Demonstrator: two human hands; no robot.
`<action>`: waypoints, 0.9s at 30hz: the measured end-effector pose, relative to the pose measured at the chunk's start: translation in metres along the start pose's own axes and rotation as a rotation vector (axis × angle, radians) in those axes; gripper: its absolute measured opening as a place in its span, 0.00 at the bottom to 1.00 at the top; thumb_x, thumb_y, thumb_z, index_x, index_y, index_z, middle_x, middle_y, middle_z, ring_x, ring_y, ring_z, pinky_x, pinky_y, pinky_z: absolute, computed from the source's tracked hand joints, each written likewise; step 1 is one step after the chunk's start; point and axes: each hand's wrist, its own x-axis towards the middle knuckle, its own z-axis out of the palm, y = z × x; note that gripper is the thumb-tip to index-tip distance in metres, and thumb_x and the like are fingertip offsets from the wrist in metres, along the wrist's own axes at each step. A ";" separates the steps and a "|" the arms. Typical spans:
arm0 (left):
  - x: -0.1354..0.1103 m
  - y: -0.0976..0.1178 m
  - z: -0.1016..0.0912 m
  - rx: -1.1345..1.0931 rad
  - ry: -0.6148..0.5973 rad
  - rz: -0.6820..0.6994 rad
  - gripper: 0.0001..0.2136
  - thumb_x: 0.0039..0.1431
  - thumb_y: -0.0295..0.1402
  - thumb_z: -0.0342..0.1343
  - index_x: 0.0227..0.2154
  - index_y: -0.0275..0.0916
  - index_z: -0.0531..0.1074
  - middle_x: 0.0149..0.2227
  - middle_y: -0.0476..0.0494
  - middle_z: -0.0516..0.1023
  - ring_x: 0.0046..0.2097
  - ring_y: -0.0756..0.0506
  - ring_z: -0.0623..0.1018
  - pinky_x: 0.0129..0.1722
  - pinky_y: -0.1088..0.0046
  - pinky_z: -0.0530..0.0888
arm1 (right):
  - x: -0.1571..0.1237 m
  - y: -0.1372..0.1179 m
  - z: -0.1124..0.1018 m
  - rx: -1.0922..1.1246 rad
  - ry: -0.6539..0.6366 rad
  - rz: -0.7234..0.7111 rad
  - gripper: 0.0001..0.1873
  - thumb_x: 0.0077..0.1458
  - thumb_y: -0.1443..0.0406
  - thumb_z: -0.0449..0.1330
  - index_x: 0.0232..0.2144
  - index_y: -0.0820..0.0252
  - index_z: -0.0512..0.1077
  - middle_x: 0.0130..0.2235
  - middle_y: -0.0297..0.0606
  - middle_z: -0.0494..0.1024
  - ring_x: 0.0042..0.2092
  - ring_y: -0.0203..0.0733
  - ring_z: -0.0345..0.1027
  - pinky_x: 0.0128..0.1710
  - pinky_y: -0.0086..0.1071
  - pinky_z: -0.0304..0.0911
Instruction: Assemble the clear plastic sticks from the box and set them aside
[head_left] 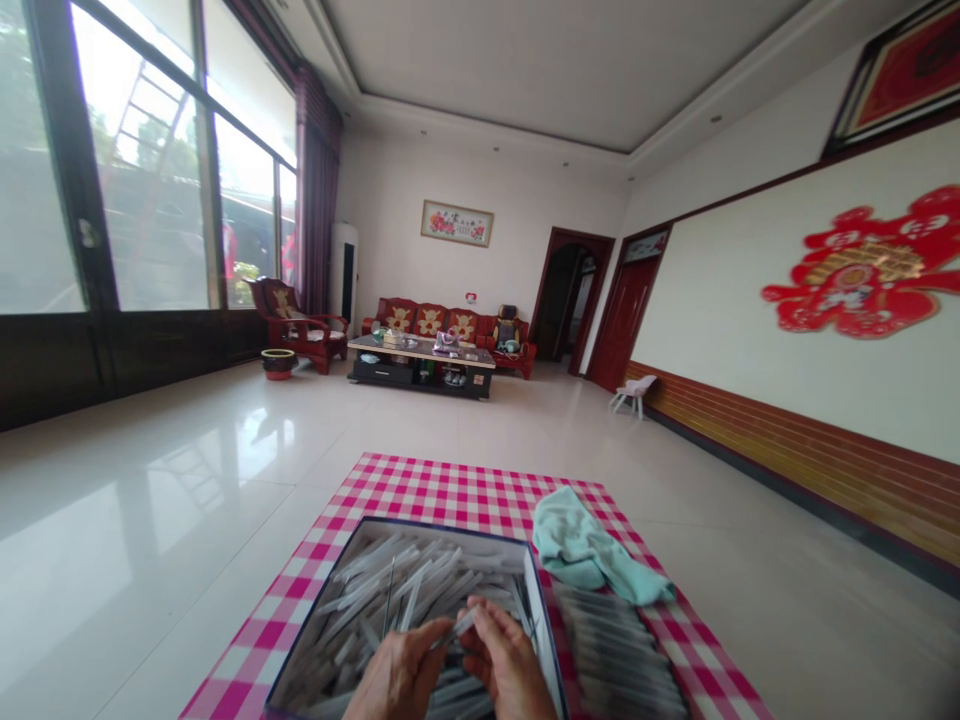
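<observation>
Over the open shallow box [551, 625], my left hand [401, 668] and my right hand [508, 655] are close together. Between them is a small, slim, translucent piece like a plastic tube [463, 624], pinched by the fingertips of both hands. Its exact kind is too small to make out. Many similar long, pale translucent tubes [375, 575] lie loosely in the box, with a few thin dark rods [389, 595] among them. My hands hide part of the contents. Right of the box, a row of translucent tubes with dark insides [619, 650] lies side by side.
A pink-and-white checked cloth [450, 480] covers the table. A crumpled mint-green cloth [581, 540] lies at its right, beyond the row of tubes. Farther off stand a low coffee table [420, 373], a red wooden sofa [386, 312] and a small chair [635, 392].
</observation>
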 end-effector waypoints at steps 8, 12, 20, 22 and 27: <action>-0.002 0.005 0.001 0.111 0.006 -0.025 0.13 0.62 0.31 0.43 0.25 0.40 0.69 0.22 0.48 0.72 0.25 0.49 0.72 0.27 0.75 0.59 | -0.008 -0.005 0.006 -0.097 0.041 -0.052 0.17 0.40 0.58 0.67 0.35 0.56 0.77 0.31 0.33 0.79 0.33 0.41 0.71 0.31 0.30 0.64; -0.004 0.009 -0.001 0.105 0.000 -0.008 0.13 0.63 0.30 0.41 0.26 0.41 0.68 0.23 0.48 0.73 0.26 0.49 0.72 0.28 0.75 0.60 | -0.010 -0.006 0.007 -0.113 0.062 -0.033 0.16 0.38 0.57 0.68 0.32 0.56 0.76 0.25 0.30 0.77 0.29 0.39 0.70 0.29 0.28 0.64; -0.003 0.001 0.000 0.047 0.010 0.003 0.14 0.63 0.33 0.42 0.24 0.40 0.68 0.21 0.51 0.68 0.24 0.50 0.68 0.26 0.74 0.57 | -0.010 -0.006 0.007 -0.114 0.069 -0.004 0.19 0.37 0.51 0.70 0.25 0.58 0.76 0.24 0.31 0.77 0.25 0.37 0.68 0.26 0.28 0.63; -0.003 0.000 0.000 0.036 0.004 0.010 0.14 0.63 0.33 0.42 0.24 0.40 0.68 0.20 0.52 0.67 0.24 0.51 0.67 0.25 0.75 0.57 | -0.010 -0.007 0.007 -0.113 0.058 0.007 0.19 0.37 0.50 0.70 0.25 0.58 0.76 0.23 0.31 0.76 0.25 0.36 0.67 0.25 0.28 0.62; -0.005 0.001 0.000 0.069 0.019 0.025 0.13 0.63 0.32 0.43 0.28 0.41 0.71 0.25 0.49 0.72 0.28 0.49 0.72 0.28 0.75 0.59 | -0.009 -0.007 0.006 -0.147 0.053 0.008 0.19 0.40 0.49 0.69 0.21 0.58 0.73 0.21 0.30 0.74 0.22 0.35 0.65 0.23 0.27 0.60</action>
